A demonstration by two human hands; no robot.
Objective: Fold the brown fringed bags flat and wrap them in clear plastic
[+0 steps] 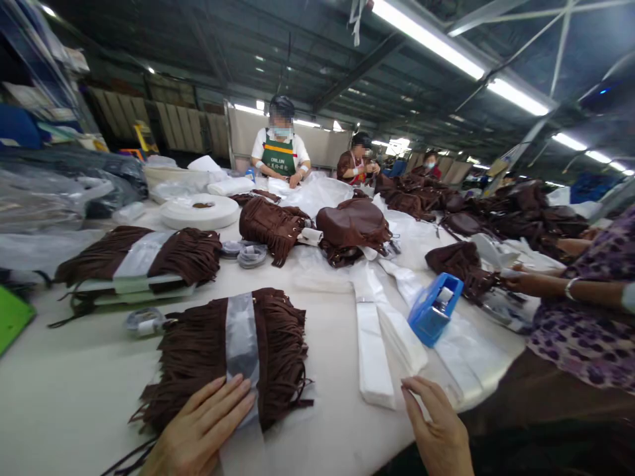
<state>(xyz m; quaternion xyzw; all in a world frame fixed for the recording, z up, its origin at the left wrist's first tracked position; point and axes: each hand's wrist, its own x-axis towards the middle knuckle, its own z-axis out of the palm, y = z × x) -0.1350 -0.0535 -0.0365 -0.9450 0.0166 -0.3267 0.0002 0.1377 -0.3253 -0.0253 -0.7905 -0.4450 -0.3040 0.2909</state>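
My left hand lies flat on a dark brown fringed bag, fingers together and stretched out. Under its fingertips is a translucent plastic band that runs across the bag's middle. My right hand is over the table's front edge, thumb and forefinger brought together in a pinch. Whatever may be between those fingertips is too small to make out. Just left of it lies a stack of white strips. Beyond the hand stands a blue tape dispenser.
Another banded fringed bag lies behind on the left, near a large white roll. Coiled straps and brown bags sit mid-table. At right, a co-worker's hand handles a brown bag. Other people work at the far side.
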